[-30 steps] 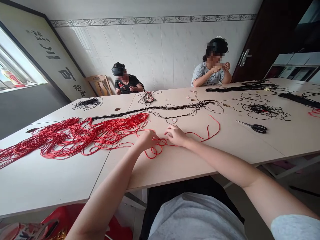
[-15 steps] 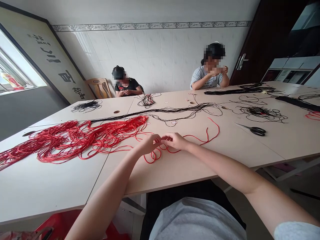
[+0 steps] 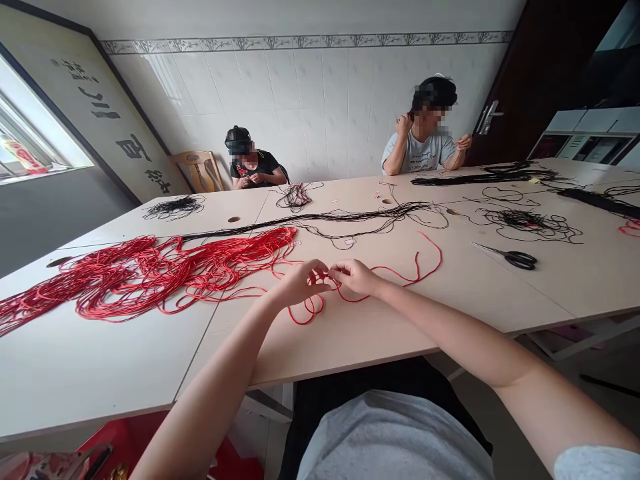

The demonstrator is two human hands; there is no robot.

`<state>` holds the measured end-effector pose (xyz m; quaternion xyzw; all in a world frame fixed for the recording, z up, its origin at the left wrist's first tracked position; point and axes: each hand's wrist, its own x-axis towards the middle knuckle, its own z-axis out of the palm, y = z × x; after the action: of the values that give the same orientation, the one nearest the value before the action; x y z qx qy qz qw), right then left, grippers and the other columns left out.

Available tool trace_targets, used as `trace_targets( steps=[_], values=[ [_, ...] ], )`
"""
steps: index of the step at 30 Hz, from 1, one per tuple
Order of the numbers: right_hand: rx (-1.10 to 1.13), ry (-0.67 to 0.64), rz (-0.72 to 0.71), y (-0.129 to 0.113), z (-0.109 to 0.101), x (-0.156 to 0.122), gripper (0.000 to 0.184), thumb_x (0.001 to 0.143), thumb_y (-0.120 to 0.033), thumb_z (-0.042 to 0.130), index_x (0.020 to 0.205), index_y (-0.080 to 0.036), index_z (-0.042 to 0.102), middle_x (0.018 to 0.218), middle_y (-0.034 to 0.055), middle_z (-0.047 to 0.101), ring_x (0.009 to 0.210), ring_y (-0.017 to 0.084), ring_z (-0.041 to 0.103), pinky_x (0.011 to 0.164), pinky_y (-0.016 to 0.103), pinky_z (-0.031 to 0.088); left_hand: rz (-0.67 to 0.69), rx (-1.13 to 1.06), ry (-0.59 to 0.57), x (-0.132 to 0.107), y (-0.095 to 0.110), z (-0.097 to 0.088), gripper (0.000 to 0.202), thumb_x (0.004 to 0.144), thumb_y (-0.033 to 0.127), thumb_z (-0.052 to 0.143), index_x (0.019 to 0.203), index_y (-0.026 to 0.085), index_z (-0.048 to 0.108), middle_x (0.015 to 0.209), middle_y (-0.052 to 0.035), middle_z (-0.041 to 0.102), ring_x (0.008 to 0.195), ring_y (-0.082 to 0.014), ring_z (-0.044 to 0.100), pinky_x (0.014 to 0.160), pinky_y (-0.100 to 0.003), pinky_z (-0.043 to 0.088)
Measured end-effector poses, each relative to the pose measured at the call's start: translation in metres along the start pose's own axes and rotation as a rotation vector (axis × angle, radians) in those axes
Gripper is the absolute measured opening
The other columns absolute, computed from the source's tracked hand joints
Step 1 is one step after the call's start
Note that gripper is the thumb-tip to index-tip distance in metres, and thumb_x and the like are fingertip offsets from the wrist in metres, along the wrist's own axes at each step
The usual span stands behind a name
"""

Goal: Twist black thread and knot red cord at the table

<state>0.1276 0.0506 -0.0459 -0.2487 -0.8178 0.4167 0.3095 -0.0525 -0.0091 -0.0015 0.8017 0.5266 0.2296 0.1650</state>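
Well, a big red heap of cord sprawls across the left of the table, and a black tangle lies beyond it at the far edge. A long black bundle runs along the heap's upper side toward the middle. At lower centre, the left hand has a narrow grip, its fingertips pinched on a red strand that drops in loops onto the table. The right hand sits just beside it, equally narrow, pinching the same strand, which trails off right in a loose curve. Only this one strand appears to be in hand, and the bulk of the red looks unworked, though nothing shows a finished piece. Farther right lie scissors, untouched, and a second black tangle. Two co-workers sit across the table, one at upper centre with hands together, the other at upper right with one hand raised to the hair.
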Motion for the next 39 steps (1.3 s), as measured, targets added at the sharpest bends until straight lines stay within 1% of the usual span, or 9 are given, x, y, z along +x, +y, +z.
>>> trace_targets(
  steps=[7,14,18,21,24,27,31,35,39],
  values=[
    [-0.032,0.014,0.023,-0.003,-0.002,-0.004,0.032,0.086,-0.042,0.044,0.079,-0.014,0.058,0.061,-0.0023,0.044,0.055,0.008,0.034,0.053,0.021,0.029,-0.031,-0.012,-0.040,0.002,-0.005,0.003,0.029,0.082,0.042,0.048,0.087,0.018,0.064,0.077,-0.0023,0.063,0.065,-0.0126,0.051,0.058,-0.025,0.040],
    [-0.070,0.011,0.027,-0.005,-0.003,-0.007,0.031,0.086,-0.041,0.045,0.082,-0.014,0.061,0.060,-0.0026,0.041,0.054,0.008,0.031,0.051,0.021,0.026,-0.026,-0.053,-0.032,0.004,-0.007,0.001,0.029,0.080,0.044,0.051,0.083,0.017,0.063,0.078,-0.0029,0.064,0.069,-0.0130,0.052,0.063,-0.025,0.040],
    [-0.097,0.004,0.009,-0.006,-0.005,-0.007,0.033,0.087,-0.041,0.044,0.079,-0.014,0.061,0.058,-0.0029,0.041,0.052,0.008,0.031,0.051,0.021,0.025,-0.040,-0.061,-0.024,0.004,-0.008,0.002,0.032,0.079,0.047,0.053,0.080,0.017,0.061,0.072,-0.0014,0.059,0.063,-0.0113,0.048,0.056,-0.024,0.037],
    [-0.118,-0.011,-0.010,-0.007,-0.005,-0.007,0.035,0.088,-0.042,0.043,0.078,-0.013,0.060,0.059,-0.0025,0.043,0.053,0.007,0.033,0.051,0.021,0.026,-0.048,-0.066,-0.026,0.004,-0.010,0.005,0.031,0.078,0.047,0.053,0.077,0.016,0.059,0.065,0.0007,0.053,0.056,-0.0092,0.042,0.049,-0.022,0.032],
    [-0.138,-0.040,-0.024,-0.010,-0.006,-0.009,0.036,0.088,-0.044,0.043,0.076,-0.014,0.058,0.057,-0.0032,0.041,0.052,0.007,0.033,0.051,0.020,0.026,-0.050,-0.067,-0.032,0.005,-0.009,0.005,0.031,0.078,0.046,0.053,0.075,0.016,0.059,0.061,0.0022,0.048,0.052,-0.0079,0.037,0.046,-0.021,0.028],
    [-0.155,-0.066,-0.034,-0.013,-0.006,-0.010,0.037,0.088,-0.045,0.042,0.073,-0.014,0.056,0.055,-0.0043,0.037,0.050,0.007,0.031,0.049,0.020,0.025,-0.049,-0.061,-0.029,0.004,-0.007,0.004,0.033,0.078,0.047,0.053,0.073,0.015,0.059,0.060,0.0022,0.047,0.051,-0.0074,0.035,0.045,-0.021,0.028],
    [-0.169,-0.091,-0.046,-0.013,-0.005,-0.010,0.037,0.089,-0.044,0.041,0.072,-0.015,0.055,0.056,-0.0039,0.039,0.051,0.007,0.032,0.050,0.020,0.026,-0.050,-0.047,-0.033,0.003,-0.004,0.003,0.034,0.075,0.048,0.055,0.073,0.015,0.062,0.058,0.0015,0.048,0.051,-0.0080,0.036,0.046,-0.021,0.029],
    [-0.187,-0.080,-0.049,-0.011,-0.005,-0.010,0.035,0.089,-0.043,0.041,0.075,-0.015,0.056,0.057,-0.0033,0.042,0.052,0.007,0.033,0.050,0.020,0.026,-0.043,-0.034,-0.061,0.003,-0.005,0.002,0.036,0.073,0.051,0.058,0.077,0.016,0.066,0.056,0.0013,0.049,0.049,-0.0078,0.034,0.044,-0.021,0.025],
    [-0.205,-0.070,-0.060,-0.009,-0.005,-0.011,0.033,0.089,-0.041,0.041,0.080,-0.015,0.059,0.057,-0.0035,0.041,0.051,0.007,0.033,0.049,0.020,0.026,-0.023,-0.025,-0.081,0.002,-0.004,-0.001,0.040,0.077,0.053,0.052,0.076,0.016,0.068,0.053,0.0022,0.043,0.048,-0.0074,0.029,0.044,-0.022,0.022]
  ],
)
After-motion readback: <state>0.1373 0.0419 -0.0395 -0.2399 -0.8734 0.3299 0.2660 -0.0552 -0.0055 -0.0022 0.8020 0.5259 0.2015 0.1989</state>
